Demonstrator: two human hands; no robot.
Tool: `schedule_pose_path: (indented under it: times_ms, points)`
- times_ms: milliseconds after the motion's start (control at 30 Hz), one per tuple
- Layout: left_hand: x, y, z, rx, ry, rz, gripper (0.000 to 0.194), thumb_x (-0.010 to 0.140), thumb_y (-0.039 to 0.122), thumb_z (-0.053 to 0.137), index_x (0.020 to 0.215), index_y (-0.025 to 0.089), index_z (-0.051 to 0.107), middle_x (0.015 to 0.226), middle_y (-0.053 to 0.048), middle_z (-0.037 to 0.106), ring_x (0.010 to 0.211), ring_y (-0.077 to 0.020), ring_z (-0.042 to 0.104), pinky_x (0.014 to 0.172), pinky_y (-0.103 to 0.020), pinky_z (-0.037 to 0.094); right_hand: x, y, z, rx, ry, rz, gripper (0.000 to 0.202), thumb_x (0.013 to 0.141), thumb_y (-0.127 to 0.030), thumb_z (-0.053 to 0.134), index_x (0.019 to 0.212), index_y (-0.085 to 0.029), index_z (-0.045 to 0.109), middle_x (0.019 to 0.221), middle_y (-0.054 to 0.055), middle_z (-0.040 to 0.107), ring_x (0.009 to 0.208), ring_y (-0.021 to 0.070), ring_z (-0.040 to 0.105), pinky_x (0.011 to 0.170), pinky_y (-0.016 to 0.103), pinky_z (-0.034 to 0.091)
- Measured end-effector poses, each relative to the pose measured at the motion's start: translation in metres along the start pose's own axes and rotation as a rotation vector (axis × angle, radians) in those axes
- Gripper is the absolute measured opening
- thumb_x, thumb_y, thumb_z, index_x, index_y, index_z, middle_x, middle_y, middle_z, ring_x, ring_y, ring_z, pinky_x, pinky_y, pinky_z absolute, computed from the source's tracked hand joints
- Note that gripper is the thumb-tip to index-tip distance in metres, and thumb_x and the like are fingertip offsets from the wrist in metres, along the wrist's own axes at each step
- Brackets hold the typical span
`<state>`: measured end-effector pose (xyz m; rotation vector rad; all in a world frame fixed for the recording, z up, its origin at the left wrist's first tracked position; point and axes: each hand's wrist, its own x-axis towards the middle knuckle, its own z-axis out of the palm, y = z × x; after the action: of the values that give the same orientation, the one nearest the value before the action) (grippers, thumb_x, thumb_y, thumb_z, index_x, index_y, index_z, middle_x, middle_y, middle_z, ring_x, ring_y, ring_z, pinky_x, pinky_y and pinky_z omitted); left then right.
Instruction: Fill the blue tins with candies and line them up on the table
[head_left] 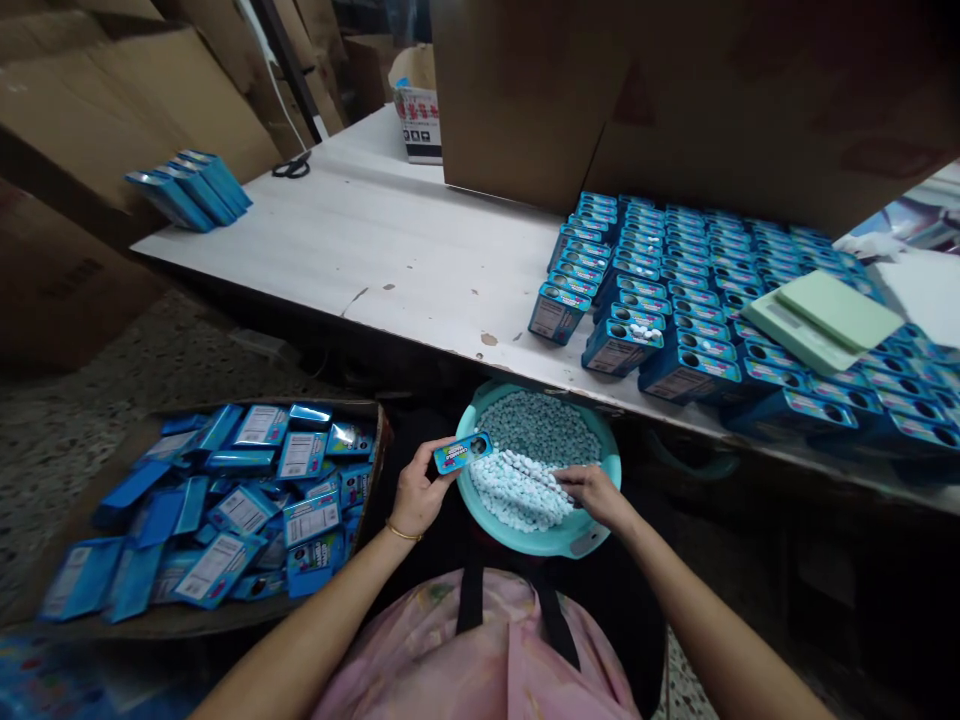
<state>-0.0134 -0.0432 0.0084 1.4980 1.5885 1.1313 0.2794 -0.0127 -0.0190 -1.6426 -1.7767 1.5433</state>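
Note:
My left hand [418, 492] is closed around a small blue candy tin [462, 453], tilted over the left rim of a turquoise basin [613, 470]. A round dark hole shows in the tin's top. Small pale candies [517, 490] fill the basin, brightly lit in front and shadowed at the back [536, 425]. At the basin's right side my right hand [592, 492] has its fingers bent together and pressed into the candies; the fingertips are partly hidden among them. The basin sits at my lap, below the edge of a white table [360, 250].
Left of me, a cardboard carton [202, 630] holds many blue tins [244, 510]. Rows of upright tins [690, 310] stand on the table at right, with a pale green scale [825, 315] on top. More tins [191, 190] and black scissors [292, 167] lie at the far left.

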Motion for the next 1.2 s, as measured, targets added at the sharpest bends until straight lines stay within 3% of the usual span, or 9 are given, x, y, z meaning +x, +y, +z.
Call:
schedule_pose_path:
  times_ms: [100, 200, 400, 533, 733, 867, 967, 1100, 1200]
  points:
    - [0.002, -0.002, 0.004, 0.109, -0.01, 0.036, 0.034, 0.073, 0.026, 0.056, 0.107, 0.022, 0.053, 0.104, -0.004, 0.06, 0.096, -0.0186, 0.056, 0.087, -0.035, 0.043, -0.022, -0.036, -0.027, -0.11, -0.014, -0.113, 0.029, 0.073, -0.025, 0.048, 0.094, -0.018, 0.067, 0.072, 0.002, 0.059, 0.063, 0.0113, 0.051, 0.057, 0.021, 0.039]
    - [0.003, -0.001, 0.011, 0.189, -0.04, 0.09, 0.035, 0.073, 0.021, 0.054, 0.108, 0.023, 0.052, 0.105, -0.004, 0.059, 0.098, -0.0194, 0.055, 0.087, -0.035, 0.043, -0.034, -0.075, -0.041, -0.344, -0.004, -0.21, 0.028, 0.078, -0.022, 0.043, 0.093, -0.022, 0.067, 0.072, 0.001, 0.058, 0.07, 0.0121, 0.052, 0.062, 0.021, 0.037]
    - [0.001, 0.004, 0.022, 0.299, -0.106, 0.159, 0.042, 0.07, 0.013, 0.05, 0.111, 0.023, 0.051, 0.107, -0.005, 0.057, 0.102, -0.0213, 0.051, 0.087, -0.037, 0.041, -0.039, -0.135, -0.035, -0.92, 0.026, -0.113, 0.029, 0.073, -0.011, 0.04, 0.081, -0.023, 0.066, 0.079, 0.004, 0.061, 0.074, 0.014, 0.054, 0.058, 0.022, 0.031]
    - [0.002, 0.003, 0.022, 0.31, -0.104, 0.159, 0.043, 0.069, 0.013, 0.05, 0.111, 0.023, 0.05, 0.106, -0.005, 0.057, 0.102, -0.022, 0.051, 0.087, -0.038, 0.041, -0.041, -0.149, -0.031, -1.024, 0.026, -0.056, 0.032, 0.072, -0.009, 0.039, 0.085, -0.023, 0.065, 0.082, 0.005, 0.06, 0.073, 0.0147, 0.056, 0.056, 0.023, 0.03]
    - [0.001, 0.011, 0.013, 0.355, -0.072, 0.182, 0.044, 0.068, 0.011, 0.048, 0.111, 0.023, 0.05, 0.105, -0.005, 0.058, 0.1, -0.0223, 0.051, 0.085, -0.038, 0.041, -0.043, -0.119, -0.042, -0.836, 0.038, -0.038, 0.039, 0.072, -0.008, 0.039, 0.094, -0.026, 0.066, 0.086, 0.004, 0.062, 0.082, 0.0157, 0.055, 0.065, 0.023, 0.032]
    - [0.001, 0.03, -0.002, 0.442, -0.107, 0.317, 0.054, 0.067, 0.005, 0.043, 0.116, 0.026, 0.048, 0.115, -0.003, 0.056, 0.108, -0.0222, 0.048, 0.093, -0.04, 0.036, -0.048, -0.084, -0.048, -0.679, 0.091, -0.073, 0.04, 0.075, -0.011, 0.038, 0.101, -0.029, 0.063, 0.089, 0.0, 0.063, 0.085, 0.0133, 0.054, 0.069, 0.02, 0.034]
    - [0.007, 0.033, -0.018, 0.518, -0.122, 0.392, 0.052, 0.068, 0.005, 0.042, 0.115, 0.028, 0.051, 0.115, -0.003, 0.057, 0.107, -0.0224, 0.05, 0.094, -0.04, 0.035, -0.047, -0.056, -0.044, -0.662, 0.143, -0.019, 0.04, 0.076, -0.012, 0.039, 0.102, -0.03, 0.063, 0.093, 0.001, 0.063, 0.087, 0.0139, 0.054, 0.07, 0.02, 0.034]
    - [0.016, 0.028, -0.045, 0.553, -0.017, 0.339, 0.046, 0.069, 0.008, 0.046, 0.11, 0.027, 0.055, 0.111, -0.004, 0.059, 0.104, -0.024, 0.051, 0.093, -0.042, 0.036, -0.04, -0.025, -0.033, -0.689, 0.147, 0.074, 0.037, 0.075, -0.014, 0.04, 0.098, -0.029, 0.065, 0.094, 0.003, 0.063, 0.087, 0.0163, 0.056, 0.068, 0.023, 0.034]
    - [0.021, 0.036, -0.056, 0.413, 0.03, 0.223, 0.037, 0.072, 0.019, 0.053, 0.109, 0.025, 0.053, 0.107, -0.004, 0.06, 0.098, -0.0217, 0.055, 0.089, -0.039, 0.042, -0.036, -0.012, -0.026, -0.647, 0.131, 0.067, 0.038, 0.076, -0.013, 0.039, 0.099, -0.028, 0.065, 0.094, 0.004, 0.062, 0.088, 0.0161, 0.056, 0.069, 0.023, 0.034]
